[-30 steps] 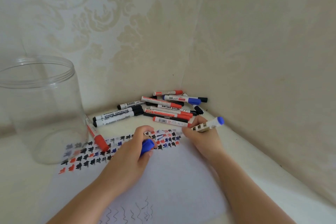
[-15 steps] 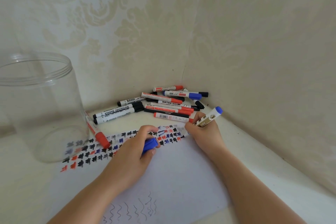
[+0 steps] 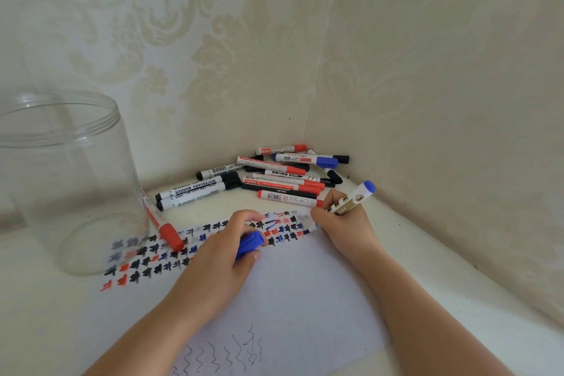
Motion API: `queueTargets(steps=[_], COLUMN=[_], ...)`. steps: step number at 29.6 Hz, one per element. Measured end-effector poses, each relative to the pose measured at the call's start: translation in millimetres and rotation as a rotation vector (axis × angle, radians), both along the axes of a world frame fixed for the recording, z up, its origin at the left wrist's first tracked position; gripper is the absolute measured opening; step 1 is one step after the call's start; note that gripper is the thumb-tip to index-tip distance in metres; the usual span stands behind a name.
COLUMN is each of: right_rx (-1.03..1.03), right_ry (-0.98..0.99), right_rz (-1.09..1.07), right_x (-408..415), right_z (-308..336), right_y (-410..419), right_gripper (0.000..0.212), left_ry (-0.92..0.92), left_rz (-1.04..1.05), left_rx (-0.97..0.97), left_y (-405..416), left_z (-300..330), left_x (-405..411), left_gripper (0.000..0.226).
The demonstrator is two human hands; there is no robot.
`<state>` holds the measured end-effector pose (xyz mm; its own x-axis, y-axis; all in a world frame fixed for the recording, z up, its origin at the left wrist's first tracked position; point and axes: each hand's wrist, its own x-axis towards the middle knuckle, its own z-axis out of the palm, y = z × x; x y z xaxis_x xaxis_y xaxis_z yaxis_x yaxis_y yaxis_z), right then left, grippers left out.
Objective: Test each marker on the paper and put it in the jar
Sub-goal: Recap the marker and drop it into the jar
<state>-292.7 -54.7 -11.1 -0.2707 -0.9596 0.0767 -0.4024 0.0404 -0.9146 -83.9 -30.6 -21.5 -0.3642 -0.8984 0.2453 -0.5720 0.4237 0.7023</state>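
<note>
My right hand [image 3: 345,224] grips a blue-ended marker [image 3: 355,198] like a pen, its tip down on the top edge of the white paper [image 3: 299,287] and hidden by my fingers. My left hand [image 3: 222,256] rests on the paper and holds the marker's blue cap [image 3: 248,243]. The paper carries rows of red, black and blue marks near its far edge and wavy lines near me. A clear jar [image 3: 64,180] stands at the left. A pile of markers [image 3: 283,174] lies in the corner behind my hands.
A red-capped marker [image 3: 160,224] lies beside the jar, leaning against its base. Two black whiteboard markers [image 3: 195,191] lie left of the pile. Patterned walls meet in a corner right behind the pile. The white tabletop [image 3: 427,256] runs along the right wall.
My right hand has shifted slightly with the marker on the paper's top edge. The left hand keeps holding the cap in place. The view has dipped a little.
</note>
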Motion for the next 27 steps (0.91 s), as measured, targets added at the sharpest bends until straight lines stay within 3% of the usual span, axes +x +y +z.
queueTargets(steps=[5,9,16,20,24,27], right_rx=[0.021,-0.049,0.001,0.040,0.064,0.046], right_ry=[-0.006,-0.202,-0.414,-0.353,-0.252,-0.424], right_rz=[0.009,-0.036,0.297,0.298,0.363,0.307], right_x=[1,3,36,41,48,48], right_z=[4,19,40,38,38,42], right_y=[3,10,31,30,36,38], right_gripper=[0.019,0.029,0.020,0.019,0.005,0.033], left_ry=[0.036,0.069,0.154,0.191,0.179,0.188], left_rz=[0.003,0.018,0.040,0.040,0.027,0.047], left_rx=[-0.028,-0.093,-0.132,-0.132,-0.168,-0.211], left_y=[0,2,3,5,5,5], left_z=[0,6,12,13,15,22], left_x=[0,0,-3,-2,1,3], left_gripper=[0.033,0.032,0.041,0.033,0.031,0.032])
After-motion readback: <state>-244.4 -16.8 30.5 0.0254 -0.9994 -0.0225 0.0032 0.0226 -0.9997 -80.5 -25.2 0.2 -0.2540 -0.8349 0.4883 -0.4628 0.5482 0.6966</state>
